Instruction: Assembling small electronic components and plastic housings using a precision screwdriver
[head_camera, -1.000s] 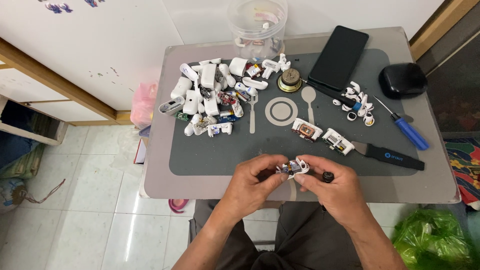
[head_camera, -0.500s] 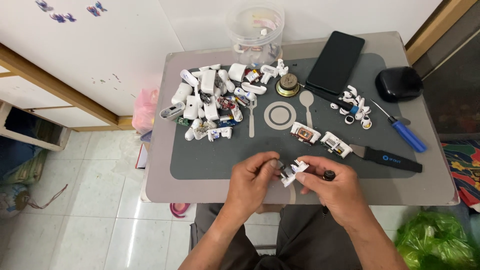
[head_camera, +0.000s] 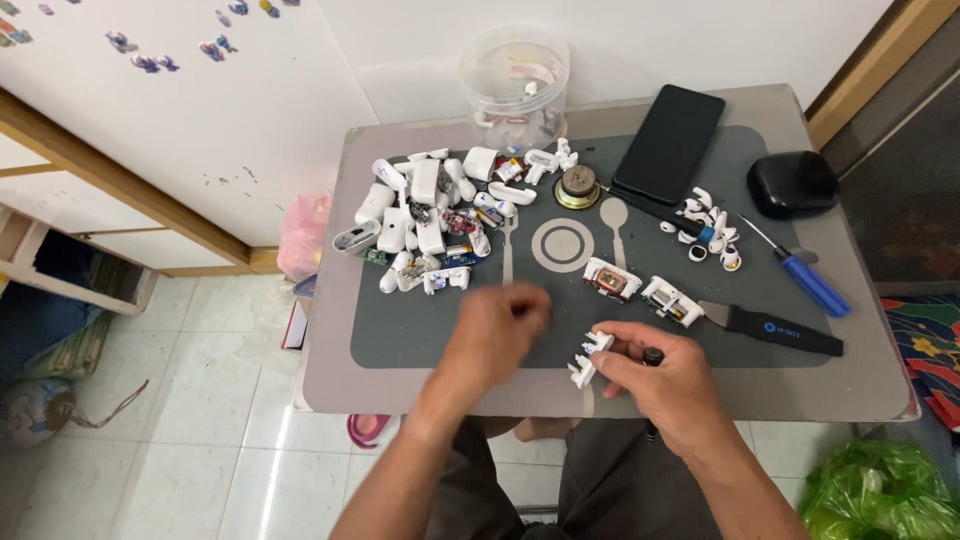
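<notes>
My right hand grips a small white plastic casing at the near edge of the grey table, with a thin black tool poking up between its fingers. My left hand hovers blurred over the dark placemat, just left of the casing and apart from it, fingers curled; I cannot tell whether it holds a small part. Two opened white casings with circuit boards lie just beyond my right hand.
A heap of white earbud cases and parts lies at the far left of the mat. A clear plastic tub, black phone, round speaker part, black case, blue screwdriver and black-handled pry tool lie around.
My left hand has let go of the white casing and moved up and left over the mat. My right hand still holds the casing in the same place.
</notes>
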